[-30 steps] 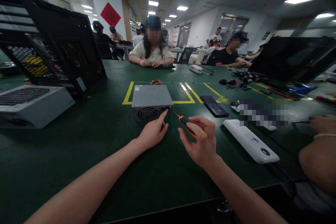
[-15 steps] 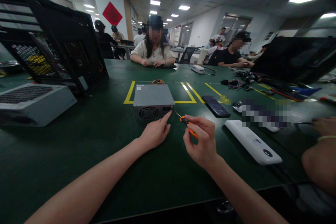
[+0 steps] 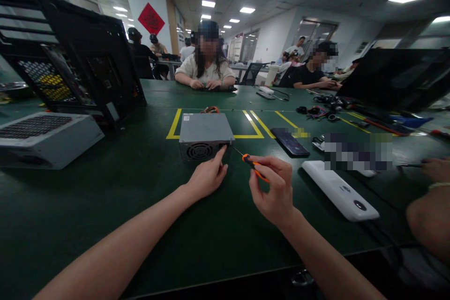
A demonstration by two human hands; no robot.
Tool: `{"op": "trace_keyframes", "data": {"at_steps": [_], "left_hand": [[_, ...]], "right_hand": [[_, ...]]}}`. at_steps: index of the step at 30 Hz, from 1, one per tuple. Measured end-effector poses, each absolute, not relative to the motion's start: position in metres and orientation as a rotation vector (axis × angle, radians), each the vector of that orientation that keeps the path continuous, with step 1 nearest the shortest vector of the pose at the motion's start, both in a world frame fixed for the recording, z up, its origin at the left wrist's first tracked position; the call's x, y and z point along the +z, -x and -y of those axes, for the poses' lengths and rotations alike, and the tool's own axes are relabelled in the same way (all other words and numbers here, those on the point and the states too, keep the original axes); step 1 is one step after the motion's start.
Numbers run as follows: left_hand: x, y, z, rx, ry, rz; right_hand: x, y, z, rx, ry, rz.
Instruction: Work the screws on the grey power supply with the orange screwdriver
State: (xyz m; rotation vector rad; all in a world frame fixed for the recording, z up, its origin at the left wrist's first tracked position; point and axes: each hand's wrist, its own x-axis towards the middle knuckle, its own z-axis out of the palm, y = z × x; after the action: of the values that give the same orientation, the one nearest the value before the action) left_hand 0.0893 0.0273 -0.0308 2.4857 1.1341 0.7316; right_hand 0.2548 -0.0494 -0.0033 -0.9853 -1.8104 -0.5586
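A grey computer power supply [image 3: 206, 125] sits on the green table, its fan grille turned toward me and a bundle of wires behind it. My left hand [image 3: 207, 177] reaches to its near face with the index finger stretched out, the tip at the right end by the socket. The other fingers are loosely curled and hold nothing. Between thumb and fingers my right hand [image 3: 272, 187] grips an orange-and-black screwdriver [image 3: 248, 159]. Its thin shaft points up and left to the right edge of the power supply; whether the tip touches is too small to tell.
At left stand a second power supply [image 3: 49, 136] and an open black computer case [image 3: 77, 56]. A phone [image 3: 290, 141] and a white power bank [image 3: 339, 190] lie at right, near another person's arm [image 3: 429, 206]. Yellow tape [image 3: 172, 126] marks the table. Another person sits opposite.
My left index finger has shifted slightly left along the power supply's near face. My right hand and the screwdriver have drifted a little to the right.
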Motion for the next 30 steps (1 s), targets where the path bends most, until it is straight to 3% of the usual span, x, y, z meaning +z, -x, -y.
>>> {"op": "trace_keyframes", "data": {"at_steps": [30], "left_hand": [[-0.03, -0.0904, -0.0253, 0.623, -2.564, -1.211]], "right_hand": [[-0.0058, -0.2543, 0.0507, -0.655, 0.968, 1.88]]}}
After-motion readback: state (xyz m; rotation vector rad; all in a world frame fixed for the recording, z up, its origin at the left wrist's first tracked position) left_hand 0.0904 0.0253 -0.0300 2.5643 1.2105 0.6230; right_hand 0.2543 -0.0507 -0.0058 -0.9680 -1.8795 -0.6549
